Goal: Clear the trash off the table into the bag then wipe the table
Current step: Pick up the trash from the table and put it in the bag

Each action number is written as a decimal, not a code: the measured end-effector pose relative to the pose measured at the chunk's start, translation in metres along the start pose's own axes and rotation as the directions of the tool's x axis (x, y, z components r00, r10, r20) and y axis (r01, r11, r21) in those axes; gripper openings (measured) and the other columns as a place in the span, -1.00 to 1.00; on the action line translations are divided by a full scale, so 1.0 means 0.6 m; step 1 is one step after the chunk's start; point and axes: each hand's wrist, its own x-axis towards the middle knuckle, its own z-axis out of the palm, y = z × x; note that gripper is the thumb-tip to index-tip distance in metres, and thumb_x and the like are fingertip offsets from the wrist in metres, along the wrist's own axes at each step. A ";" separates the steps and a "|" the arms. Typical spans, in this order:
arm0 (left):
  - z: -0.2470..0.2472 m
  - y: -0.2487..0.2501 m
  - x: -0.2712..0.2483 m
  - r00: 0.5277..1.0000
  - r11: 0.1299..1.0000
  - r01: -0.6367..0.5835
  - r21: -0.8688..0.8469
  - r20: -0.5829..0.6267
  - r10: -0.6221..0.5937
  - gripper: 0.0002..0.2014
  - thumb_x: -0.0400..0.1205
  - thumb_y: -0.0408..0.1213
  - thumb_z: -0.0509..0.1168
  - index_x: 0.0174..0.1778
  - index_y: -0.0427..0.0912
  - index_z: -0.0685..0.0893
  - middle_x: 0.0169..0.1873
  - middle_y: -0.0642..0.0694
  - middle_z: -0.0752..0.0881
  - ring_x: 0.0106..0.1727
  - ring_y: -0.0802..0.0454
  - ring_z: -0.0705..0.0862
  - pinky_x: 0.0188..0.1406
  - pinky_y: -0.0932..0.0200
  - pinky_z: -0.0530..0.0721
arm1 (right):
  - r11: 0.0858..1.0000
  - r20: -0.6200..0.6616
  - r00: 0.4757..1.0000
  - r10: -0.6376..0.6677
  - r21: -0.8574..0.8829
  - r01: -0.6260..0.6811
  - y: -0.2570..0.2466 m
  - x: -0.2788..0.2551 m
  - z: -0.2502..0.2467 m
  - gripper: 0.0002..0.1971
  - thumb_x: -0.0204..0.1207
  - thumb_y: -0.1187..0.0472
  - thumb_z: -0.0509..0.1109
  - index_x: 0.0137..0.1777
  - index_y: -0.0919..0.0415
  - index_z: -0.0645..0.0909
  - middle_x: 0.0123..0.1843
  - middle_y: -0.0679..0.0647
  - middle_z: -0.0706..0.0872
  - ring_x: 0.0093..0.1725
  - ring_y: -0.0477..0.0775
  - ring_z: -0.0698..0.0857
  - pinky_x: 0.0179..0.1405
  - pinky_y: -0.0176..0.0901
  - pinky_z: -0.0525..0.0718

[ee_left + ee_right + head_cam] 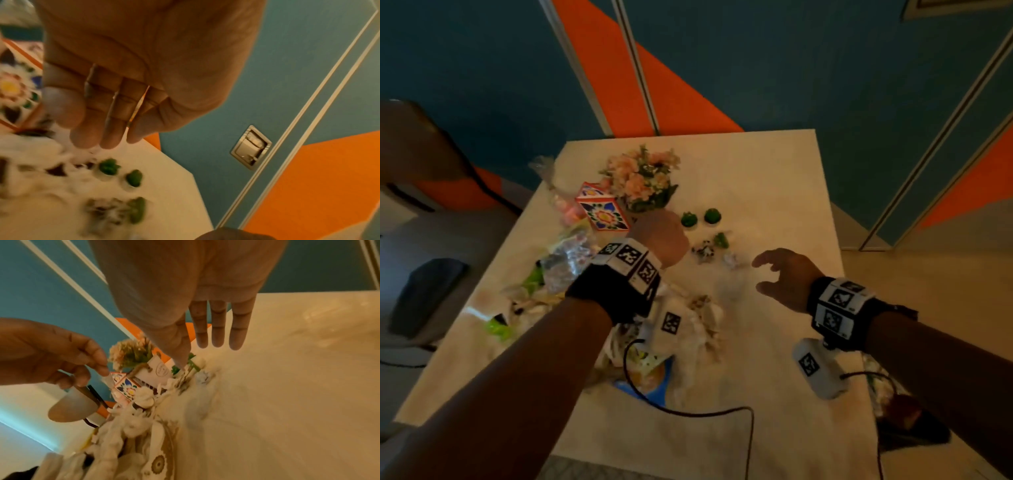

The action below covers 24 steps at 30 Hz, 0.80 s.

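Trash covers the left half of the white table (774,178): clear crumpled plastic (568,257), green wrappers (496,329), and a heap of white paper and patterned cloth (691,325) beneath my left wrist. My left hand (661,236) is raised above the heap with its fingers (98,129) curled. In the right wrist view my left hand (51,350) pinches a small clear plastic scrap (108,380). My right hand (758,274) hovers empty with its fingers (218,331) straight, just right of a small paper ball (731,258) and a printed wrapper (703,251).
A pink flower bouquet (643,178), a floral patterned box (602,212) and two small green cacti (688,219) (712,216) stand mid-table. A brown chair (421,147) is at the far left. Black cables (688,413) trail over the near edge. Bare tabletop lies to the right.
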 end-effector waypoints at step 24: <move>0.116 -0.124 0.180 0.950 0.957 -0.208 0.202 0.275 0.149 -0.61 0.48 -0.30 0.36 0.19 -0.03 0.43 0.22 -0.21 0.43 0.03 -0.28 0.58 0.02 -0.12 0.67 | 0.971 0.104 0.987 0.122 -0.220 -0.097 -0.060 0.078 0.083 -0.88 0.49 0.39 0.26 -0.04 0.19 0.53 0.26 0.20 0.54 0.19 0.27 0.56 0.09 -0.09 0.50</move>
